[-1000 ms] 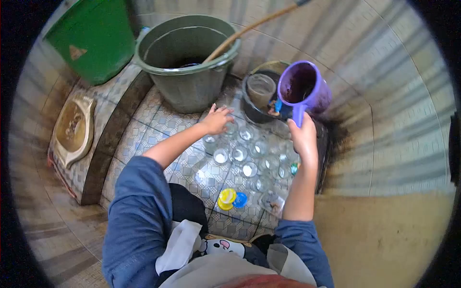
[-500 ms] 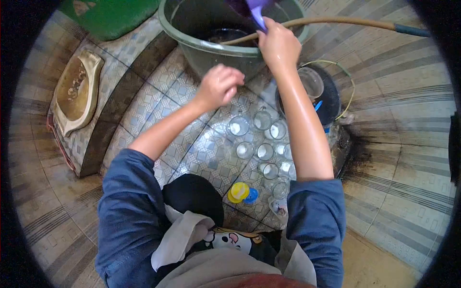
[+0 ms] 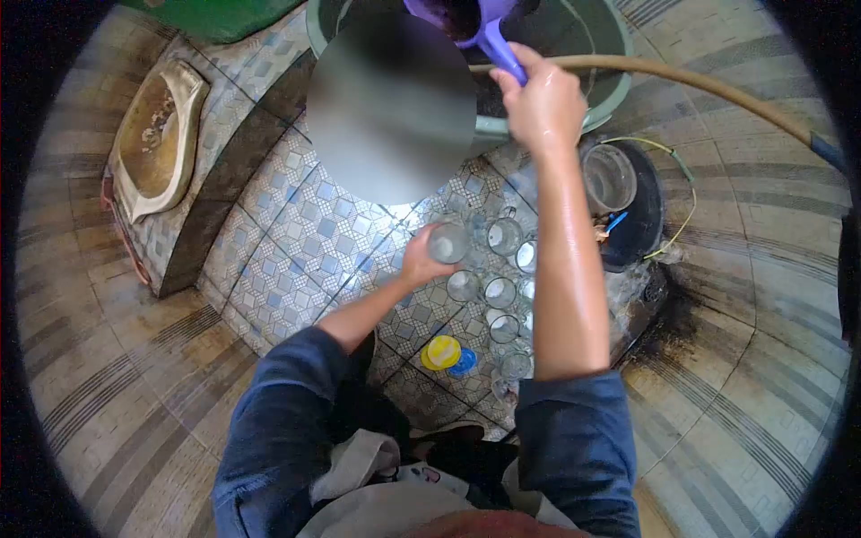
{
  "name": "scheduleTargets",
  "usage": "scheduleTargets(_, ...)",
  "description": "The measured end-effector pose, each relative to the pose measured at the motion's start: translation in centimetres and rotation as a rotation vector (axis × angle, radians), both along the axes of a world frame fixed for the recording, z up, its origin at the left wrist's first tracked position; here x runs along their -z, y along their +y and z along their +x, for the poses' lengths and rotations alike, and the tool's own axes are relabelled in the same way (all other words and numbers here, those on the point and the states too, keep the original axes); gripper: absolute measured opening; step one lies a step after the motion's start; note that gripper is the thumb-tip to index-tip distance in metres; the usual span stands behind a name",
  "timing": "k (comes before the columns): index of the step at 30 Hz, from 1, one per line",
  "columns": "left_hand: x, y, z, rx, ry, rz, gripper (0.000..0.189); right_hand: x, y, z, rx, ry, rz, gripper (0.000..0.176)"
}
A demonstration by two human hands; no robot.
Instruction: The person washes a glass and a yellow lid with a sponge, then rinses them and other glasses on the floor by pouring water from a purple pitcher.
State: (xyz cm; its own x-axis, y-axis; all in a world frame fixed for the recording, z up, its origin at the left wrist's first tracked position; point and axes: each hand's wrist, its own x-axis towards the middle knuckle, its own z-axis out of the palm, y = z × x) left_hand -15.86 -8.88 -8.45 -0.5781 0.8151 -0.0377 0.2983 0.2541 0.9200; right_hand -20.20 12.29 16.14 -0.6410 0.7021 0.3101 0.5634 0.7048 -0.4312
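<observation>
My right hand (image 3: 547,103) grips the handle of a purple water dipper (image 3: 489,31), raised over the large grey-green tub (image 3: 619,76). The dipper's bowl runs partly off the top edge. Lower down, my left hand (image 3: 421,260) is wrapped round a clear drinking glass (image 3: 447,244) at the near-left side of a group. Several other glasses (image 3: 500,291) stand close together on the tiles to its right, some hidden behind my right forearm. A yellow round lid or dish (image 3: 441,352) and a blue one (image 3: 463,362) lie nearer my body.
A brown hose (image 3: 655,67) runs over the tub's rim. Right of my forearm, a clear container (image 3: 610,177) sits in a dark basin (image 3: 650,202). A squat toilet (image 3: 152,143) is on the raised step at left. A round blurred patch hides part of the tub and floor.
My left hand has come down from near the tub and closed round a glass. The dipper now shows more fully over the tub, still in my right hand. The view has shifted.
</observation>
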Motion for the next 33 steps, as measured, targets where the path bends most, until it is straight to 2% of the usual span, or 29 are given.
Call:
scheduleTargets(2,-3.9,-2.1,-0.2,-0.197,-0.086,-0.084,0.069,-0.2,-0.1,0.0,0.007,0.060,0.007,0.024)
scheduleTargets(5,-11.5,-5.5,-0.7,-0.290,-0.130,-0.003,0.066,0.5,-0.1,-0.2,-0.011,0.280,0.188,0.023)
scheduleTargets(7,-18.1,-7.6,-0.3,-0.316,-0.129,-0.044,0.066,0.1,-1.5,1.3,0.013,0.277,0.293,0.021)
scheduleTargets(8,-21.3,-8.8,-0.4,-0.351,-0.155,-0.075,0.067,-1.2,-3.1,2.4,0.057,0.301,0.246,0.020)
scheduleTargets(9,-22.6,-10.3,-0.3,-0.342,-0.023,0.003,0.074,-2.7,-4.9,3.8,0.091,0.336,0.160,0.019)
scheduleTargets(10,-25.9,-11.4,-0.1,-0.363,-0.028,-0.002,0.074,-4.3,-7.0,5.3,0.175,0.241,-0.010,0.018)
scheduleTargets(11,-29.4,-12.0,-0.1,-0.382,-0.033,0.006,0.074,-5.3,-8.6,7.0,0.211,0.278,-0.022,0.019)
scheduleTargets(13,-37.4,-12.9,-0.4,-0.400,-0.116,-0.007,0.075,-10.8,-11.0,10.1,0.239,0.319,-0.258,0.021)
scheduleTargets(14,-41.5,-13.0,-0.8,-0.399,-0.045,-0.088,0.075,-13.6,-11.0,10.6,0.215,0.347,-0.350,0.022)
scheduleTargets(15,-45.2,-12.9,-1.6,-0.424,-0.036,-0.057,0.075,-17.3,-10.3,9.9,0.183,0.361,-0.328,0.022)
scheduleTargets(17,-50.7,-13.0,-2.4,-0.392,0.008,-0.102,0.076,-23.5,-9.2,9.9,0.150,0.061,-0.305,0.024)
scheduleTargets(18,-52.7,-12.8,-3.5,-0.386,0.016,-0.034,0.074,-26.5,-8.0,8.5,0.114,-0.028,-0.303,0.027)
scheduleTargets(22,-56.7,-11.8,-10.2,-0.395,-0.014,-0.004,0.076,-37.2,-4.4,-1.0,-0.011,0.001,-0.261,0.025)
scheduleTargets(24,-57.3,-10.4,-15.6,-0.523,-0.074,0.007,0.073,-39.9,-3.1,-7.3,-0.112,0.097,-0.282,0.026)
scheduleTargets(25,-57.1,-9.5,-18.8,-0.507,-0.065,0.028,0.073,-41.9,-3.3,-10.9,-0.149,0.098,-0.291,0.026)
scheduleTargets(28,-56.6,-7.7,-28.9,-0.490,-0.019,0.047,0.070,-43.1,-3.5,-23.3,-0.299,0.004,-0.123,0.024)
scheduleTargets(29,-57.2,-6.7,-31.9,-0.504,-0.037,0.036,0.070,-42.4,-3.7,-27.7,-0.292,-0.065,-0.066,0.022)
scheduleTargets(31,-58.9,-6.0,-37.3,-0.443,0.205,0.043,0.066,-40.5,-3.9,-35.5,-0.382,-0.109,0.073,0.019)
scheduleTargets(33,-59.6,-5.4,-41.6,-0.435,0.181,0.042,0.065,-37.1,-4.1,-42.0,-0.295,-0.221,0.270,0.012)
